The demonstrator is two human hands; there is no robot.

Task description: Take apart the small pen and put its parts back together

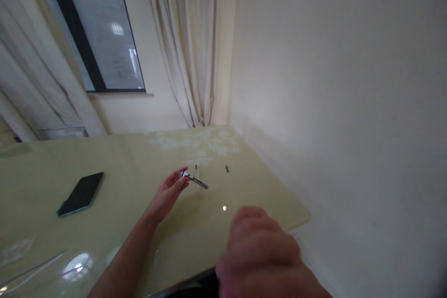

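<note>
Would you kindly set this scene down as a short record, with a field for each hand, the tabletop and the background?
Left hand: holds a slim tool near one end, over the table
Right hand: blurred, fingers curled, near the camera; whether it grips the dark object beside it is unclear
Tabletop: flat black item at left, thin white strip behind the tool, small dark piece farther right
Background: window, pale curtains, plain wall

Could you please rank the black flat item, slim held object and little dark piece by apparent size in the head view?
1. Black flat item
2. Slim object in the left hand
3. Little dark piece
</note>
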